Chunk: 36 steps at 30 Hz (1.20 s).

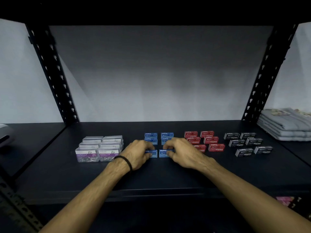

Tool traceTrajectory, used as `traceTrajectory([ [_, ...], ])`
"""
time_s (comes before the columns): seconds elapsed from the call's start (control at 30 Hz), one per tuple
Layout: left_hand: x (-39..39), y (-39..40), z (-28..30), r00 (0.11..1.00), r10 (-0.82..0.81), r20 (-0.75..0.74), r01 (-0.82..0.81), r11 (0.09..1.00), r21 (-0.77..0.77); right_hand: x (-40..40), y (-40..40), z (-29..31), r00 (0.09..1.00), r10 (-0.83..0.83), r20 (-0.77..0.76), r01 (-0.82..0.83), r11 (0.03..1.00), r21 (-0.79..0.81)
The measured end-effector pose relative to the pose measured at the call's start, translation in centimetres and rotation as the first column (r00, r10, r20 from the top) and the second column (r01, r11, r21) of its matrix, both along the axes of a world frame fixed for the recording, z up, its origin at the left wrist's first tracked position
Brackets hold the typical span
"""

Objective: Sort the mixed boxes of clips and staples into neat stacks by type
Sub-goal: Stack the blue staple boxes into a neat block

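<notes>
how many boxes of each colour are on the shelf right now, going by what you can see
Clear paper clip boxes: 8, rear rows partly hidden
Blue staple boxes: 6
Red staple boxes: 6, one partly behind the right hand
Black staple boxes: 6
Total: 26

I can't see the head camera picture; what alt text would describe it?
Two bare hands, left hand and right hand, each touch a front blue staple box on a dark shelf. Boxes sit grouped by type: clear paper clip boxes far left, then blue, red staple boxes and black staple boxes.
</notes>
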State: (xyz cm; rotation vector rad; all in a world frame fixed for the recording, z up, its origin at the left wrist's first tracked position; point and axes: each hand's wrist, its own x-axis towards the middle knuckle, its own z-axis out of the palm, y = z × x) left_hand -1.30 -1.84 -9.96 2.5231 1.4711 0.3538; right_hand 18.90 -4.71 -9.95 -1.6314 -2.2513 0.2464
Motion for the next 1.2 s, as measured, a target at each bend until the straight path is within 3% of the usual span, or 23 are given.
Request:
traceTrajectory([
  [0.8,-0.7,0.3,-0.3,1.000,-0.008,-0.023,0.008,1.000,-0.015,-0.8,-0.1,-0.6,0.999,0.026,-0.046,-0.025,0.999,0.027],
  [1.07,-1.0,0.7,2.3,0.994,0.022,0.109,-0.035,0.992,0.118,-0.2,0.8,0.6,0.993,-0.065,-0.099,0.075,0.992,0.100],
  [1.2,-0.3,2.4,2.8,0.997,0.029,0.075,-0.036,0.995,0.098,-0.2,2.0,1.4,0.987,-0.153,-0.054,0.158,0.981,0.113],
])
